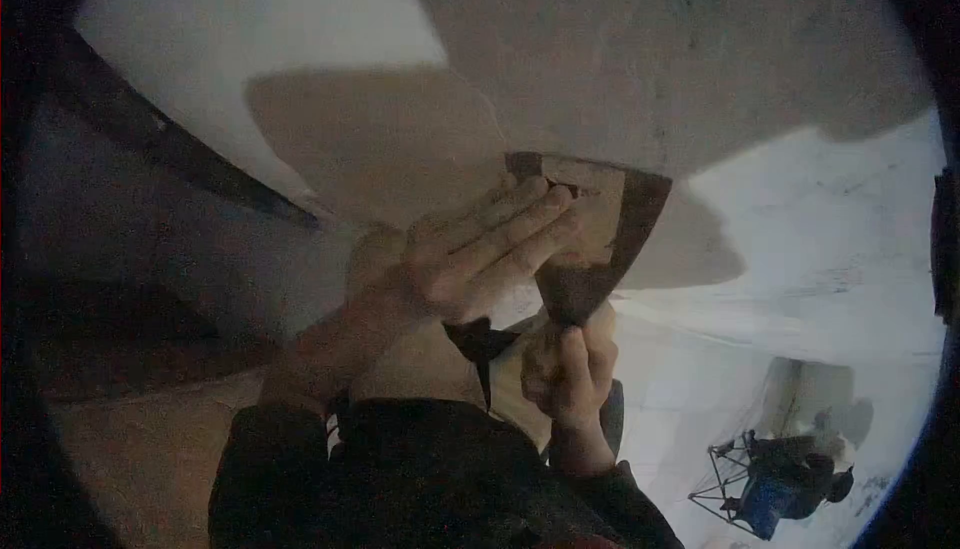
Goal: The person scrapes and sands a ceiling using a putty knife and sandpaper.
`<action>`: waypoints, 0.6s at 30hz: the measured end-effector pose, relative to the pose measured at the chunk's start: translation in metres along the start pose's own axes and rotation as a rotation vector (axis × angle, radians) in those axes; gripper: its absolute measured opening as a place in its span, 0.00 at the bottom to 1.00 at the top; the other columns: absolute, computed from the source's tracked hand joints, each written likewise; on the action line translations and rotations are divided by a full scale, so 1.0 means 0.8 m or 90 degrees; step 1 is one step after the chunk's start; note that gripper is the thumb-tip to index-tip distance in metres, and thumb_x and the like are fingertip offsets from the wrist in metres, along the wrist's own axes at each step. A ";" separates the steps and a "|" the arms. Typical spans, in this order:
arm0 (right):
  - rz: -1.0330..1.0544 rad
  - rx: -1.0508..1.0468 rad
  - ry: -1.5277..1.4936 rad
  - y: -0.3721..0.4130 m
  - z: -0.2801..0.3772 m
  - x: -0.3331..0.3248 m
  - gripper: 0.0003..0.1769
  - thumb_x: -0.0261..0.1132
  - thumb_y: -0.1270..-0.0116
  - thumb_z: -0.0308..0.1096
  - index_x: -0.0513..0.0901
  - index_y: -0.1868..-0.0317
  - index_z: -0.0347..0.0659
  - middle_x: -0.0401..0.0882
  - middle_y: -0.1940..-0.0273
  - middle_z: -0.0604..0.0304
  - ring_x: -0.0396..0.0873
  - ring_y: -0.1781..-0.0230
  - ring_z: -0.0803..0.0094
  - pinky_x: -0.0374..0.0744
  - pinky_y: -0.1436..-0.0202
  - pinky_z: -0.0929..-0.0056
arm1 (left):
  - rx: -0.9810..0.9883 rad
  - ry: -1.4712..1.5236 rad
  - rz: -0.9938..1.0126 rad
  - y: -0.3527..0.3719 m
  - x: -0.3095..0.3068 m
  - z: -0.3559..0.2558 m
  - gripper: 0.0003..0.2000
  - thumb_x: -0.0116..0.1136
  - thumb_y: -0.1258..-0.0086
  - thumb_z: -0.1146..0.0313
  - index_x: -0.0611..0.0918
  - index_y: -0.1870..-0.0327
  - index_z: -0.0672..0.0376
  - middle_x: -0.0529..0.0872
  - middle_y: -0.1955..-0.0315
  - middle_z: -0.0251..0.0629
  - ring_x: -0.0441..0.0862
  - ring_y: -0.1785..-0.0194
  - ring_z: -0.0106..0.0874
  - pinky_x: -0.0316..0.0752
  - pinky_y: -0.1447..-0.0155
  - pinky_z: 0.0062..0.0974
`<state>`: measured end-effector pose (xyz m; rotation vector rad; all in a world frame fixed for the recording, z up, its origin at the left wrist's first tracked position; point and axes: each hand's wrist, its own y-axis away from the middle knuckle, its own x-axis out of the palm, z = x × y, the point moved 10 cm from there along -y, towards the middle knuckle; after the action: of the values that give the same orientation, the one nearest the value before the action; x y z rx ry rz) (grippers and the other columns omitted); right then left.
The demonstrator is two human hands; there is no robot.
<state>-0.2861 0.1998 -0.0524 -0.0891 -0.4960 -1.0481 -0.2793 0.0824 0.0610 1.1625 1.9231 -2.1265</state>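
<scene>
A flat, four-sided plate (630, 234) with dark edges and a tan, smeared middle is tilted in front of a pale plastered surface. The fingers of my left hand (490, 249) are stretched out side by side and lie across its left part. At the plate's lower corner my right hand (575, 364) is closed, fingers curled and thumb up along the corner. Dark pointed shapes (480, 339) show below, between my two hands. Black sleeves cover both my forearms in part.
The pale surface (620, 49) fills the upper view, with broad shadows across it. A dark strip (200, 154) runs diagonally at left. At lower right a person (795, 479) in dark and blue clothing is beside a thin metal frame (725, 489).
</scene>
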 end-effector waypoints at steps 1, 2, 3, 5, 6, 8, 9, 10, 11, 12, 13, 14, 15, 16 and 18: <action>0.000 0.010 -0.026 0.000 -0.007 -0.004 0.12 0.50 0.26 0.36 0.72 0.58 0.34 0.67 0.79 0.66 0.62 0.84 0.83 0.61 0.83 0.83 | 0.008 -0.011 -0.001 0.000 0.000 0.001 0.16 0.60 0.41 0.69 0.81 0.50 0.59 0.82 0.49 0.39 0.79 0.44 0.31 0.79 0.43 0.28; -0.004 0.002 -0.012 -0.002 -0.007 -0.007 0.12 0.50 0.26 0.36 0.72 0.58 0.34 0.67 0.79 0.66 0.62 0.83 0.83 0.61 0.83 0.83 | 0.018 -0.024 -0.002 -0.002 0.000 0.001 0.16 0.61 0.41 0.69 0.81 0.50 0.59 0.82 0.50 0.39 0.79 0.44 0.31 0.80 0.44 0.28; -0.004 -0.010 0.000 -0.005 -0.007 -0.010 0.12 0.50 0.26 0.36 0.72 0.59 0.34 0.67 0.78 0.66 0.62 0.83 0.83 0.61 0.83 0.83 | 0.018 -0.027 0.000 -0.003 0.001 0.001 0.17 0.61 0.41 0.69 0.81 0.50 0.58 0.82 0.50 0.39 0.79 0.44 0.31 0.80 0.44 0.28; -0.009 -0.024 0.024 -0.012 -0.007 -0.017 0.12 0.51 0.26 0.36 0.72 0.59 0.34 0.67 0.78 0.67 0.62 0.83 0.83 0.61 0.83 0.83 | 0.017 -0.035 0.007 -0.006 0.006 0.001 0.17 0.62 0.41 0.68 0.81 0.49 0.57 0.82 0.49 0.39 0.79 0.44 0.31 0.81 0.45 0.28; -0.011 -0.025 0.038 -0.013 -0.009 -0.018 0.12 0.51 0.26 0.36 0.72 0.59 0.34 0.67 0.78 0.67 0.63 0.83 0.83 0.61 0.83 0.83 | 0.032 -0.051 -0.031 -0.004 0.004 -0.001 0.18 0.62 0.42 0.68 0.81 0.48 0.57 0.81 0.48 0.39 0.79 0.44 0.31 0.81 0.46 0.26; 0.043 -0.095 0.070 -0.015 0.017 -0.004 0.13 0.52 0.27 0.35 0.74 0.54 0.32 0.67 0.77 0.68 0.63 0.80 0.83 0.64 0.79 0.83 | 0.003 -0.058 0.038 -0.004 0.008 -0.003 0.18 0.63 0.42 0.69 0.81 0.49 0.57 0.81 0.47 0.39 0.79 0.44 0.31 0.82 0.47 0.26; 0.039 -0.059 0.056 -0.013 0.014 -0.007 0.14 0.52 0.27 0.35 0.74 0.52 0.32 0.67 0.77 0.68 0.63 0.80 0.83 0.64 0.78 0.83 | -0.010 -0.064 0.073 -0.006 0.010 -0.004 0.18 0.63 0.43 0.69 0.81 0.49 0.57 0.80 0.47 0.39 0.79 0.44 0.31 0.82 0.48 0.26; 0.035 -0.022 0.040 -0.011 0.012 -0.010 0.15 0.52 0.27 0.35 0.74 0.49 0.32 0.67 0.77 0.68 0.63 0.79 0.83 0.64 0.77 0.83 | -0.017 -0.065 0.059 -0.008 0.009 -0.006 0.19 0.63 0.43 0.70 0.80 0.48 0.56 0.80 0.46 0.39 0.78 0.44 0.32 0.83 0.49 0.27; 0.035 0.015 0.026 -0.009 0.009 -0.013 0.16 0.52 0.27 0.35 0.73 0.46 0.32 0.67 0.77 0.68 0.64 0.79 0.83 0.65 0.77 0.84 | -0.025 -0.072 0.062 -0.010 0.010 -0.010 0.18 0.63 0.44 0.71 0.81 0.49 0.56 0.80 0.47 0.39 0.79 0.44 0.32 0.83 0.49 0.27; 0.037 -0.063 0.100 -0.012 -0.002 -0.031 0.19 0.51 0.27 0.35 0.71 0.41 0.33 0.67 0.77 0.68 0.64 0.80 0.83 0.64 0.78 0.83 | -0.033 -0.082 0.063 -0.010 0.010 -0.014 0.18 0.62 0.44 0.71 0.81 0.50 0.57 0.81 0.47 0.39 0.79 0.44 0.32 0.83 0.50 0.27; 0.033 -0.113 0.131 -0.009 0.004 -0.033 0.20 0.51 0.27 0.35 0.70 0.40 0.33 0.67 0.77 0.67 0.63 0.81 0.83 0.64 0.80 0.83 | -0.041 -0.091 0.062 -0.010 0.011 -0.015 0.18 0.62 0.44 0.72 0.81 0.50 0.57 0.81 0.48 0.39 0.80 0.45 0.32 0.83 0.51 0.27; 0.028 -0.162 0.164 -0.006 0.013 -0.034 0.20 0.52 0.27 0.35 0.69 0.39 0.33 0.67 0.77 0.67 0.63 0.82 0.83 0.63 0.81 0.83 | -0.025 -0.079 0.028 -0.012 0.011 -0.020 0.17 0.62 0.44 0.72 0.82 0.51 0.57 0.81 0.48 0.39 0.80 0.46 0.32 0.84 0.51 0.26; 0.007 -0.085 0.073 -0.002 0.012 -0.028 0.20 0.51 0.27 0.38 0.67 0.41 0.32 0.67 0.78 0.65 0.61 0.86 0.82 0.61 0.86 0.83 | -0.011 -0.064 -0.007 -0.011 0.014 -0.025 0.17 0.62 0.44 0.72 0.82 0.51 0.57 0.82 0.49 0.40 0.80 0.46 0.33 0.84 0.52 0.26; -0.025 -0.013 -0.022 0.005 0.011 -0.021 0.21 0.50 0.27 0.40 0.66 0.43 0.31 0.67 0.79 0.63 0.60 0.90 0.82 0.58 0.91 0.82 | 0.002 -0.048 -0.044 -0.010 0.012 -0.029 0.16 0.62 0.44 0.72 0.83 0.52 0.57 0.83 0.50 0.40 0.81 0.47 0.33 0.84 0.53 0.26; 0.006 -0.003 -0.036 0.008 0.008 -0.029 0.20 0.51 0.27 0.38 0.69 0.43 0.31 0.66 0.78 0.65 0.60 0.86 0.83 0.59 0.87 0.83 | 0.002 -0.044 -0.039 -0.012 0.014 -0.032 0.15 0.61 0.44 0.73 0.83 0.54 0.58 0.84 0.52 0.40 0.82 0.48 0.33 0.84 0.53 0.26</action>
<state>-0.2923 0.2235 -0.0555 -0.1249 -0.5445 -1.0399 -0.2796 0.1115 0.0644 1.0289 1.9505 -2.1709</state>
